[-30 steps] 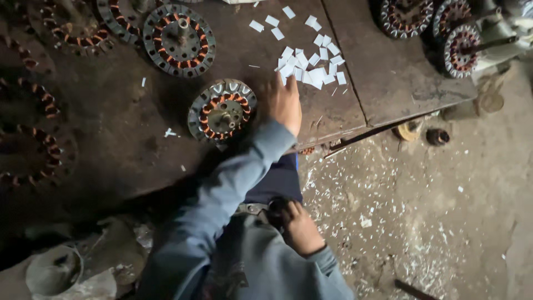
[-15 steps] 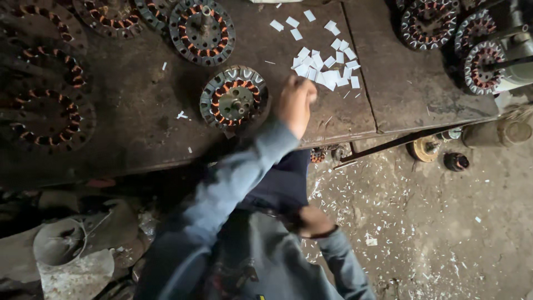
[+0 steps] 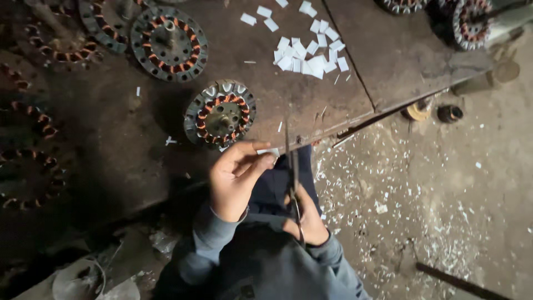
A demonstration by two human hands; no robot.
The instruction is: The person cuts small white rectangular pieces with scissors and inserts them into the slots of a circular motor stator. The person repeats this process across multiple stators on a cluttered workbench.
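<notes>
Your left hand (image 3: 236, 180) has a small white paper slip (image 3: 268, 151) pinched between thumb and fingertips, held over your lap just off the near edge of the surface (image 3: 111, 150). Half a second ago that hand was stretched out to the heap of white slips (image 3: 308, 55) far across the surface; now it is drawn back with one slip in its grip, so the pick from the heap looks finished. Just right of the slip stand the blades of the scissors (image 3: 291, 172), pointing away from you, their handles clenched in your right hand (image 3: 308, 222) low against your clothing. Just beyond the left grip lies the copper-wound stator (image 3: 220, 113), with white inserts in some of its outer slots. Further stators (image 3: 168, 43) lie beyond it. White offcuts litter the floor (image 3: 444, 200) to the right.
</notes>
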